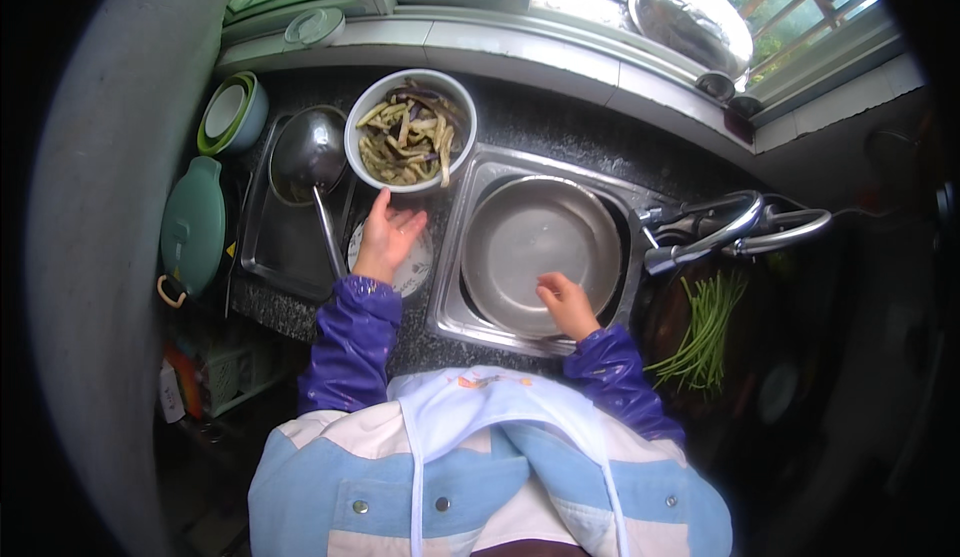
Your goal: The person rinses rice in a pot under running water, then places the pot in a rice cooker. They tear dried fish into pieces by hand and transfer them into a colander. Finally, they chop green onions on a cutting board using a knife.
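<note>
My left hand (390, 236) is raised palm up with its fingers apart, over a patterned white plate (412, 267) and just below a white bowl (466, 144). Strips of eggplant (409, 133) fill much of that bowl. Above the near part of a wide metal basin (525, 246) in the sink is my right hand (566, 303), its fingers loosely curled; whether it touches anything is unclear. The basin looks wet inside.
Left of the bowl, a metal ladle (324, 227) and a metal bowl (309, 148) rest on a steel tray (259, 246). Nested bowls (251, 118) and a green lidded pot (195, 227) stand farther left. A faucet (705, 246) and green stalks (705, 332) are at right.
</note>
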